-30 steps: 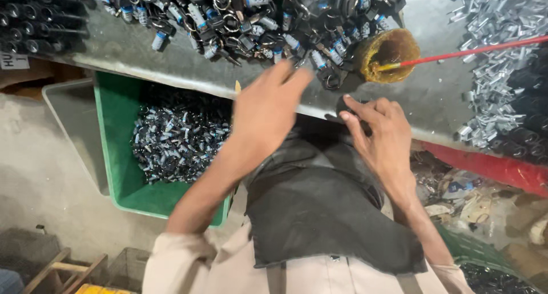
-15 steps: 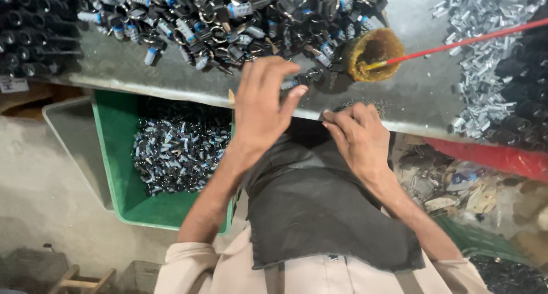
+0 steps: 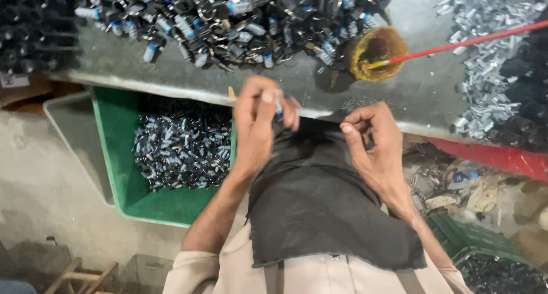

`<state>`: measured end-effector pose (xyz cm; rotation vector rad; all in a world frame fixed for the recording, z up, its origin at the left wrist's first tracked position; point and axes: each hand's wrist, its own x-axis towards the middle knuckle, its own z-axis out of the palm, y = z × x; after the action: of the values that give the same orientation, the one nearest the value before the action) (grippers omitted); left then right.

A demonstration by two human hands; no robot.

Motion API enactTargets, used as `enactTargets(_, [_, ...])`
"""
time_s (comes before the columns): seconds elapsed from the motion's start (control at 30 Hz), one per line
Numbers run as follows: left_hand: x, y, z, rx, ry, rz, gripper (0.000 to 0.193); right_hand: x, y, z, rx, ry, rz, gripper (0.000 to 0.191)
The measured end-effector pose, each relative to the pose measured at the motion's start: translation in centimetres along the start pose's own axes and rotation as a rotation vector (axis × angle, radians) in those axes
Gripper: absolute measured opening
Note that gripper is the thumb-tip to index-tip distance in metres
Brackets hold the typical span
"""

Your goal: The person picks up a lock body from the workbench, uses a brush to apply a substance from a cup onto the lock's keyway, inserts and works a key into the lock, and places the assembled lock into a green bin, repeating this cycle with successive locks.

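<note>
My left hand (image 3: 260,120) is curled near the front edge of the grey metal bench (image 3: 188,77), its fingers closed on a small dark part with a blue end (image 3: 278,107). My right hand (image 3: 374,143) sits beside it over my dark apron (image 3: 319,208), fingertips pinched together on something too small to make out. A heap of black and blue metal parts (image 3: 228,14) lies on the bench just beyond both hands.
A green crate (image 3: 114,146) of small shiny parts stands under the bench at left, beside a grey bin (image 3: 68,128). A yellowish cup (image 3: 377,51) with a red stick (image 3: 468,42) sits on the bench. Silver clips (image 3: 485,71) are piled at right. A red crate edge (image 3: 491,157) lies below.
My left hand has drawn back from the pile to the bench edge and closed on a small part. My right hand has curled into a pinch nearer my body.
</note>
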<state>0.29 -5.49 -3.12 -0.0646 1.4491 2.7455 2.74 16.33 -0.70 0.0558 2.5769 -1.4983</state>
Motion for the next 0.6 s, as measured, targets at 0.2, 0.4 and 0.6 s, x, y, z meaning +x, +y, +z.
enactTargets(0.2, [-2.5, -0.6, 3.2, -0.455, 0.041, -0.590, 0.032, 0.7, -1.3, 1.0, 0.404, 0.060, -0.117, 0.020])
enactTargets(0.4, [-3.2, -0.3, 4.2, -0.324, 0.055, -0.585, 0.025, 0.4, -1.6, 1.6, 0.496, 0.070, -0.056, 0.018])
enactTargets(0.6, [-3.7, -0.8, 3.6, -0.274, 0.029, -0.576, 0.027, 0.0, -1.0, 1.7, 0.519, 0.056, -0.050, 0.018])
